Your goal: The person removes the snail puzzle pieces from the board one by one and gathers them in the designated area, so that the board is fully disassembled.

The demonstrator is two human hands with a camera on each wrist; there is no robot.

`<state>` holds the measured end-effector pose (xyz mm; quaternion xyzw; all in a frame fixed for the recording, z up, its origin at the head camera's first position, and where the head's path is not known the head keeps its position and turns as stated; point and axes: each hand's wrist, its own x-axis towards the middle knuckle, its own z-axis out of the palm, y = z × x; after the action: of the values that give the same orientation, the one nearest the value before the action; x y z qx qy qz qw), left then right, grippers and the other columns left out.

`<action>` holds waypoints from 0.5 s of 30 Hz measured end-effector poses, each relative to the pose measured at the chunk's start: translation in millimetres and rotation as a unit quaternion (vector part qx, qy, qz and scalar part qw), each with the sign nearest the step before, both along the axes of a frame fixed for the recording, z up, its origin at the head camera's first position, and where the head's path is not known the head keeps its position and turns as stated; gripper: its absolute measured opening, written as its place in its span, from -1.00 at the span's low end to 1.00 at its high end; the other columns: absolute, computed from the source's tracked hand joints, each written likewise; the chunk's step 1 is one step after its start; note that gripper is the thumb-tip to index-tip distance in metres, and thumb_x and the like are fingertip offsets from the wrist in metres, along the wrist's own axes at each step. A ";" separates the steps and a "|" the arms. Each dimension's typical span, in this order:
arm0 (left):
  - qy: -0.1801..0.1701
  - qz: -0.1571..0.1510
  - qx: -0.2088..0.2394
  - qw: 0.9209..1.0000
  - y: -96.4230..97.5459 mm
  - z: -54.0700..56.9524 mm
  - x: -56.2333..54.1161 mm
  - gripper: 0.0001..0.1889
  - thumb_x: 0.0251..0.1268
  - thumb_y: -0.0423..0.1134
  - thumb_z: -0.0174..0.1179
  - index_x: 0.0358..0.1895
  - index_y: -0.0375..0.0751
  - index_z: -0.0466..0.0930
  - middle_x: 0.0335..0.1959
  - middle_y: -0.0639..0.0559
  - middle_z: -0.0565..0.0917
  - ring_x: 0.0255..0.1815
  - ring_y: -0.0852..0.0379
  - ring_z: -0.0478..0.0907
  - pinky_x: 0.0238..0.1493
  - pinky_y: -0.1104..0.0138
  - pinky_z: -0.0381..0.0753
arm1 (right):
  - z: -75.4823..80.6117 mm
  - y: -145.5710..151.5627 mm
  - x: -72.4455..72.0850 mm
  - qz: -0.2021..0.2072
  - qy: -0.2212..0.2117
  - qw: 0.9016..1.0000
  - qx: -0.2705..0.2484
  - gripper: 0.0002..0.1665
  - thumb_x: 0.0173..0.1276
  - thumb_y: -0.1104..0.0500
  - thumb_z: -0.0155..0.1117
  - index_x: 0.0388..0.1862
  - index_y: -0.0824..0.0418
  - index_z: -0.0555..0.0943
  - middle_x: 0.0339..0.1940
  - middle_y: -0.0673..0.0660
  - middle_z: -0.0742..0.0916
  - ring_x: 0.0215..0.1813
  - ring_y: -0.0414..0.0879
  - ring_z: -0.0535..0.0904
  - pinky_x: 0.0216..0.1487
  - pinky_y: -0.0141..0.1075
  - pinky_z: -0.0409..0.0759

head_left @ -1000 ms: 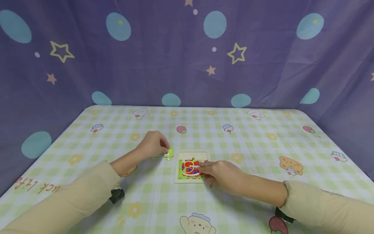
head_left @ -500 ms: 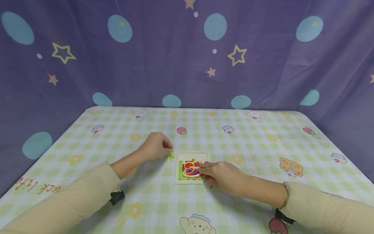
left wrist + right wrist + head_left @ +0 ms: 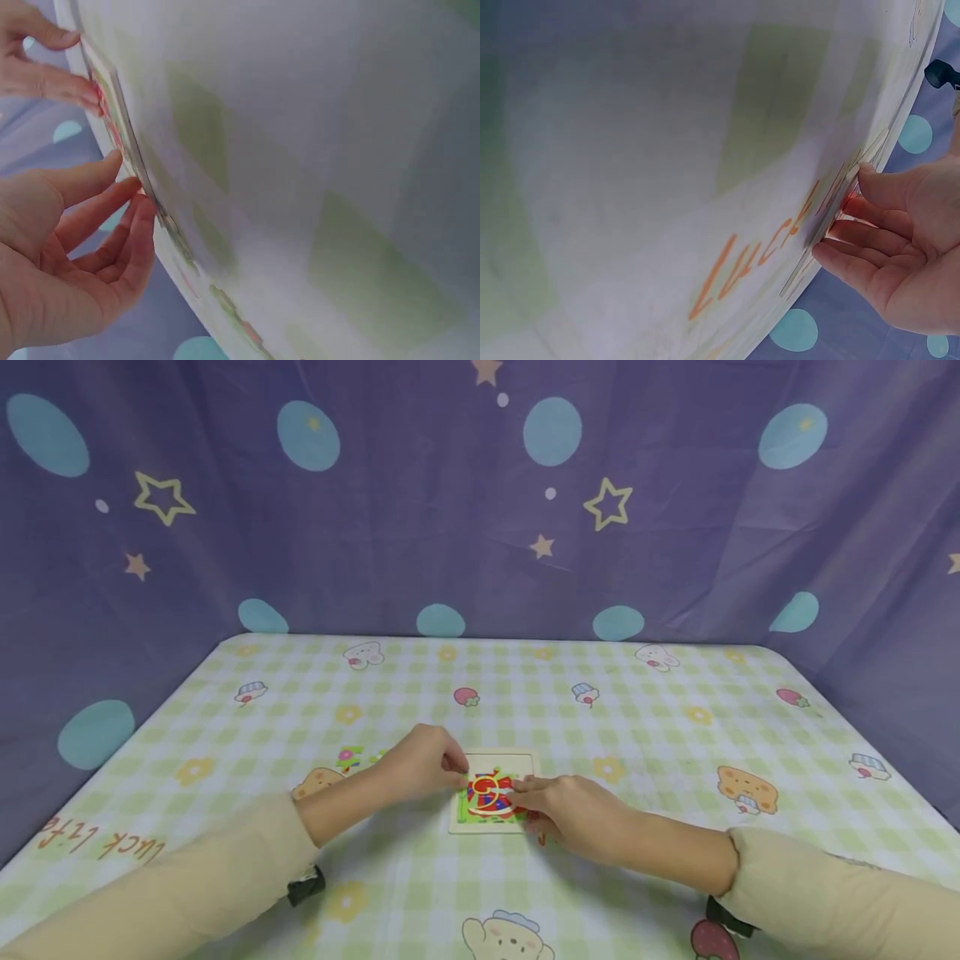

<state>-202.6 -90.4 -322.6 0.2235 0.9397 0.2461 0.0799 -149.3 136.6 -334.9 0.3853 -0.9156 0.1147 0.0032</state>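
Observation:
A pale jigsaw tray (image 3: 502, 760) lies on the table, its lower part filled with a red, blue and green snail-like picture (image 3: 489, 795). At the tray's left edge is my left hand (image 3: 420, 764), thumb and fingertips pinched together. The green puzzle piece it picked up is mostly hidden behind the fingers. My right hand (image 3: 581, 814) rests on the tray's right side with its fingers extended over the picture. In the right wrist view, the thumb of that right hand (image 3: 900, 232) touches the tray's rim.
Loose puzzle pieces lie left of the tray, among them a green one with a pink flower (image 3: 349, 757), partly behind the left forearm. A checked tablecloth (image 3: 637, 893) with printed cartoons covers the table. A purple curtain (image 3: 420, 527) stands behind it.
My left hand took a green puzzle piece from beside the tray and moved right and nearer, to the tray's left edge. Other loose pieces came into view. The right hand stayed in place.

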 end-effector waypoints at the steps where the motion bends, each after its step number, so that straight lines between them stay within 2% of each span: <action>1: 0.001 0.005 -0.014 1.000 1.6 -0.2 1.7 -0.87 0.08 -0.27 0.40 -0.29 -0.20 0.76 -0.32 0.03 0.76 -0.32 0.24 0.60 -0.18 0.37 0.61 | -0.1 -0.1 0.0 0.000 0.001 1.000 0.000 -0.52 0.24 0.17 0.34 0.16 0.24 0.60 0.20 0.17 0.65 0.23 0.03 0.60 0.11 -0.14 0.62; 4: 0.009 0.017 -0.044 0.999 5.5 0.4 6.4 -0.81 0.07 -0.23 0.41 -0.24 -0.19 0.75 -0.24 0.00 0.75 -0.20 0.16 0.62 -0.06 0.27 0.62 | -0.7 -0.3 -0.1 0.000 0.002 1.000 0.002 -0.51 0.24 0.18 0.34 0.16 0.24 0.59 0.20 0.17 0.65 0.23 0.03 0.60 0.12 -0.14 0.61; 7: 0.021 0.017 -0.059 0.998 8.1 0.8 8.9 -0.80 0.06 -0.22 0.42 -0.24 -0.20 0.75 -0.23 -0.01 0.75 -0.17 0.12 0.63 -0.03 0.24 0.61 | -1.2 -0.2 -0.2 0.000 0.003 1.000 0.005 -0.51 0.24 0.18 0.34 0.17 0.24 0.59 0.21 0.17 0.65 0.24 0.03 0.59 0.14 -0.12 0.60; 15: 0.033 0.017 -0.059 0.998 10.6 1.6 8.7 -0.86 -0.02 -0.27 0.46 -0.38 -0.17 0.71 -0.43 0.08 0.66 -0.40 0.20 0.49 -0.27 0.36 0.54 | -1.0 -0.9 -0.1 -0.003 -0.002 1.000 0.005 -0.50 0.23 0.18 0.35 0.16 0.26 0.59 0.20 0.20 0.64 0.25 0.04 0.59 0.12 -0.14 0.61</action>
<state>-193.9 -79.7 -321.0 0.2103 0.9585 0.1838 0.0580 -149.4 135.7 -335.9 0.3826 -0.9172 0.1110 -0.0006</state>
